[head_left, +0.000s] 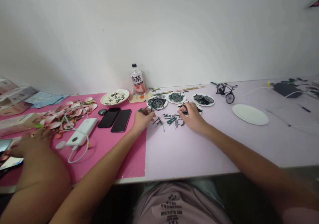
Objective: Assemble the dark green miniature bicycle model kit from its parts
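My left hand (pixel 144 119) is closed on a dark green model bicycle frame (pixel 149 109), beside a plate of spoked model wheels (pixel 158 102). My right hand (pixel 192 118) pinches over a plate of small black parts (pixel 198 109); a thin dark piece shows at the fingertips, too small to name. Between both hands, loose green and grey bicycle parts (pixel 171 119) lie on the pale tabletop. Behind them stand a plate of green parts (pixel 176 97) and a plate of dark parts (pixel 203 100). An assembled model bicycle (pixel 226 91) stands further right.
A white oval plate (pixel 250 114) lies at right. On the pink mat are two phones (pixel 121 121), a power bank with cable (pixel 82 131), petals (pixel 72 112) and a bowl (pixel 115 97). A drink bottle (pixel 138 81) stands by the wall. Another person's arm (pixel 41 164) rests at left.
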A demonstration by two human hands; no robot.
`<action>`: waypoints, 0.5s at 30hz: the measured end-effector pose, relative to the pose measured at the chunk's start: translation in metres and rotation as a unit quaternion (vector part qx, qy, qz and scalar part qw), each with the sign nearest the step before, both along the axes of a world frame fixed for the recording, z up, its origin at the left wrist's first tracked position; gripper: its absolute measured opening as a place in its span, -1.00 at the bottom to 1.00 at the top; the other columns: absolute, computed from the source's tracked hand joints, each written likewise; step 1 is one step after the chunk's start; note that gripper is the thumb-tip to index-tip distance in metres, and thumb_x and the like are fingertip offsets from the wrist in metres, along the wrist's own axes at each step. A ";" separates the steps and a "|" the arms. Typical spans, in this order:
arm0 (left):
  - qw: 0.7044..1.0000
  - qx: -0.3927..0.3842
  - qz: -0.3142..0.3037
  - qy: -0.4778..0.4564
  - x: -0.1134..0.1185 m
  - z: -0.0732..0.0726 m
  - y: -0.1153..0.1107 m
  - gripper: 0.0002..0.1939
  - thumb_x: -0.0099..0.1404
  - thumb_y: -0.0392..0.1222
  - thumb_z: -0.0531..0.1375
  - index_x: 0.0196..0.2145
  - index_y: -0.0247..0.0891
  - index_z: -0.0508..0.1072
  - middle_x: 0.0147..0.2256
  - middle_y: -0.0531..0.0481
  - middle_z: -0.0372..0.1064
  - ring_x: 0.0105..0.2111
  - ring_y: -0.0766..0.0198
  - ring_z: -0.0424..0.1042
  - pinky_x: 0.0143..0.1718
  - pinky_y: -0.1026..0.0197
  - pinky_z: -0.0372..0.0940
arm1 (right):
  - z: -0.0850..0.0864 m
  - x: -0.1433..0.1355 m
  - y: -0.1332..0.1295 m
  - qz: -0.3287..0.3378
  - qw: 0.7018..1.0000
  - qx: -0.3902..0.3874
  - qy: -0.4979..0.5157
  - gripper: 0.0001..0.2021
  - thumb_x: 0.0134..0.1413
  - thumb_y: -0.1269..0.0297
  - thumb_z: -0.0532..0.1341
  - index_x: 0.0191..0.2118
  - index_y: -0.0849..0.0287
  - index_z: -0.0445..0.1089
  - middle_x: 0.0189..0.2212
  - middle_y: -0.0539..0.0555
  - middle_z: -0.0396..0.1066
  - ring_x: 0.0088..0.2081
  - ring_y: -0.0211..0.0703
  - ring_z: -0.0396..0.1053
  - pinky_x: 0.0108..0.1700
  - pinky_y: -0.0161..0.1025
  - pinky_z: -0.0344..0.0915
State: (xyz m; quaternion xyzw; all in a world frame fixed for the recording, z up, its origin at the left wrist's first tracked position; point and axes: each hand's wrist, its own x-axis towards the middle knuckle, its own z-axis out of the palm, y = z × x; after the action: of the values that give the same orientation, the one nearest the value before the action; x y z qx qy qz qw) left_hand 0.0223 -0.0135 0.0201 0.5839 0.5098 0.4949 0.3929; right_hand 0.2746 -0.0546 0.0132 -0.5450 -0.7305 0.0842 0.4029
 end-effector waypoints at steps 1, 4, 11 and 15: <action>1.000 -0.002 0.012 -0.008 -0.001 0.003 0.000 -0.85 0.05 -0.16 0.34 -0.50 -0.27 0.47 -0.48 -0.08 0.54 -0.54 0.23 0.48 -0.46 0.24 0.36 | 0.001 0.001 0.000 -0.004 1.000 0.001 0.000 -0.73 0.25 0.31 0.14 -0.35 0.02 -0.05 -0.20 0.13 0.46 0.01 0.15 0.26 0.03 0.04 0.22; 0.998 -0.016 0.054 -0.028 -0.006 0.013 0.002 -0.83 0.04 -0.14 0.35 -0.50 -0.26 0.47 -0.49 -0.07 0.54 -0.54 0.23 0.46 -0.50 0.25 0.34 | 0.004 0.006 0.002 -0.015 1.000 0.027 0.001 -0.75 0.24 0.32 0.13 -0.34 0.02 -0.03 -0.20 0.14 0.46 0.01 0.15 0.27 0.04 0.05 0.22; 0.997 0.010 0.079 0.002 -0.030 0.022 0.020 -0.76 0.09 -0.03 0.31 -0.46 -0.28 0.53 -0.40 -0.13 0.57 -0.44 0.18 0.50 -0.43 0.24 0.31 | 0.011 0.025 0.013 -0.068 0.994 0.080 0.025 -0.71 0.20 0.25 0.16 -0.34 0.01 -0.07 -0.26 0.12 0.45 -0.05 0.14 0.25 0.04 0.05 0.20; 0.992 0.015 0.080 0.101 -0.039 0.020 0.027 -0.80 0.04 -0.06 0.36 -0.52 -0.23 0.53 -0.42 -0.07 0.54 -0.36 0.13 0.47 -0.36 0.22 0.28 | 0.010 0.025 0.013 -0.069 0.994 0.073 0.033 -0.69 0.21 0.22 0.15 -0.35 0.01 -0.09 -0.28 0.11 0.43 -0.10 0.13 0.24 0.02 0.04 0.21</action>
State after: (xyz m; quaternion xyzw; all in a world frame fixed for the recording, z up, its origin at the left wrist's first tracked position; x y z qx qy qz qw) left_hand -0.0171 0.0137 0.0405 0.5939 0.5848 0.4705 0.2896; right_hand 0.2992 -0.0411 0.0233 -0.5604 -0.6813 0.0204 0.4704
